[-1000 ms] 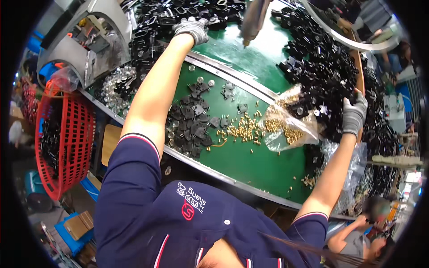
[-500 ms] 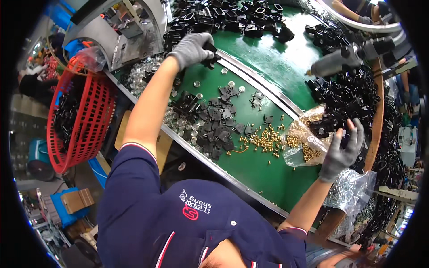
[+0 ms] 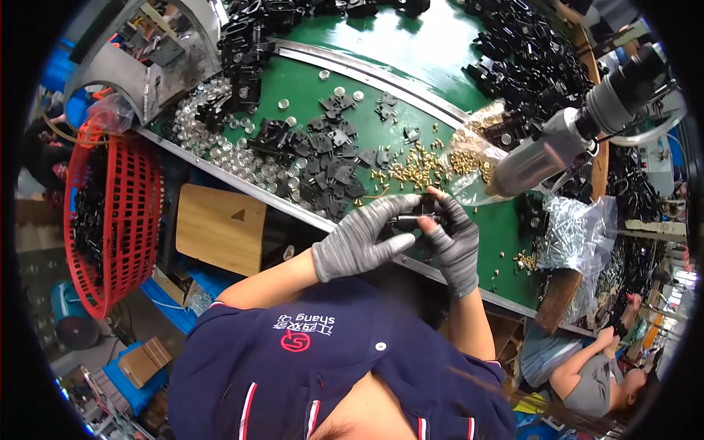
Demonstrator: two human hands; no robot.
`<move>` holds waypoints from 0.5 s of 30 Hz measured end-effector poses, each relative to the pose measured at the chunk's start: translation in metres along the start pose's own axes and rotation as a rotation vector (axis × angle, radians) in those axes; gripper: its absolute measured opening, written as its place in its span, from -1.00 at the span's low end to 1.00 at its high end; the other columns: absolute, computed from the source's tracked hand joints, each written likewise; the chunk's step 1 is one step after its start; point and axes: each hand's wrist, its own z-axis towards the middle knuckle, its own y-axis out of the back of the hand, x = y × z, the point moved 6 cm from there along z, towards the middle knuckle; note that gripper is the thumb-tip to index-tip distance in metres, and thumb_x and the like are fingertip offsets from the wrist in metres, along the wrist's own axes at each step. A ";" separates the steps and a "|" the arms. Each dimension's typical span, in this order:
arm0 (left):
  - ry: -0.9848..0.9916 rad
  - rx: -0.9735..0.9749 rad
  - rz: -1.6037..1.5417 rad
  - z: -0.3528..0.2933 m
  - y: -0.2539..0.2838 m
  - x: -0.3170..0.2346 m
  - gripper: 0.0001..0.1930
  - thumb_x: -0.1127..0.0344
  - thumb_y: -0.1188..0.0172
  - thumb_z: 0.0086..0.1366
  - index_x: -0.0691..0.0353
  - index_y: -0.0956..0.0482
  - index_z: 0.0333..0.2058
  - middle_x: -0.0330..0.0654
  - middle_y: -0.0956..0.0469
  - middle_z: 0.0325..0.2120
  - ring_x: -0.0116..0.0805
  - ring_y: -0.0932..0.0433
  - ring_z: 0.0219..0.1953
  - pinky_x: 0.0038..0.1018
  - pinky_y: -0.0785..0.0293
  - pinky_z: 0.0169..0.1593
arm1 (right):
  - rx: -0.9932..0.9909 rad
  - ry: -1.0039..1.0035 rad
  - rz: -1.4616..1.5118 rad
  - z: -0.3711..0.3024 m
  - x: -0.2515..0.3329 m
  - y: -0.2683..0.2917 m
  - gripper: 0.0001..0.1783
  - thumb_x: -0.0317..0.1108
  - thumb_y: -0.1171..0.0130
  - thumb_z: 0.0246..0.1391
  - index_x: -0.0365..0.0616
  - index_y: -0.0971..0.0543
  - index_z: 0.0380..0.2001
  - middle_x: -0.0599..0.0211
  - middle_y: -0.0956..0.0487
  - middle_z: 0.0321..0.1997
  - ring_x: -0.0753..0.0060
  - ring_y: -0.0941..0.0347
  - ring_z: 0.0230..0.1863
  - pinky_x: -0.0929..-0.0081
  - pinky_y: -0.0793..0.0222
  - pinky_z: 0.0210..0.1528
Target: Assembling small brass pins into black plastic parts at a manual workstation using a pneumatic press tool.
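Note:
Both my hands, in grey gloves, meet just over the near edge of the green worktable (image 3: 392,258). Between them is a small black plastic part (image 3: 424,208), mostly hidden by the fingers. My left hand (image 3: 363,240) grips it from the left, the fingers curved over its far side. On the other side my right hand (image 3: 456,246), with bare thumb and forefinger tips, pinches it. Just beyond lie loose brass screws (image 3: 418,167) and flat black plastic pieces (image 3: 331,143). Clear round pieces (image 3: 268,167) spread farther left. To the right hangs a power screwdriver (image 3: 534,158), its tip low over the table.
A clear bag of brass screws (image 3: 463,163) lies beside the screwdriver. At right sits a bag of silver screws (image 3: 576,229). Black parts (image 3: 528,62) heap at far right. A red basket (image 3: 132,220) and a wooden board (image 3: 220,229) stand left. Another person (image 3: 594,378) is at lower right.
My left hand has come back from the far-left heap, and my right hand from beside the brass-screw bag. They now meet around the black plastic part. The screwdriver appears lower and nearer.

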 end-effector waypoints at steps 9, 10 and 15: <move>-0.073 0.382 0.678 0.009 0.001 0.004 -0.60 0.22 -0.29 0.24 0.25 -0.55 0.01 -0.02 -0.60 -0.13 -0.03 -0.62 -0.10 -0.25 -0.57 -0.05 | -0.036 0.085 -0.456 0.020 -0.018 0.032 -0.69 -0.43 -0.27 0.15 -0.26 -0.61 -0.03 0.20 -0.63 -0.13 0.43 -0.55 -0.16 0.45 -0.48 -0.08; -0.071 0.367 0.683 0.012 0.004 0.001 -0.60 0.22 -0.29 0.24 0.25 -0.55 0.01 -0.02 -0.60 -0.13 -0.03 -0.62 -0.10 -0.25 -0.57 -0.05 | -0.057 0.299 -0.624 0.034 0.001 0.027 -0.69 -0.44 -0.25 0.14 -0.22 -0.62 -0.03 0.17 -0.62 -0.09 0.33 -0.56 -0.14 0.39 -0.48 -0.05; -0.241 -0.056 0.533 0.022 0.037 -0.023 -0.68 0.21 -0.26 0.24 0.17 -0.60 -0.06 -0.04 -0.61 -0.15 -0.05 -0.62 -0.13 -0.25 -0.58 -0.07 | 0.087 0.609 -0.954 0.111 0.028 -0.012 -0.59 -0.49 -0.18 0.08 0.04 -0.61 0.03 0.06 -0.52 0.12 -0.10 -0.50 0.00 0.18 -0.44 0.09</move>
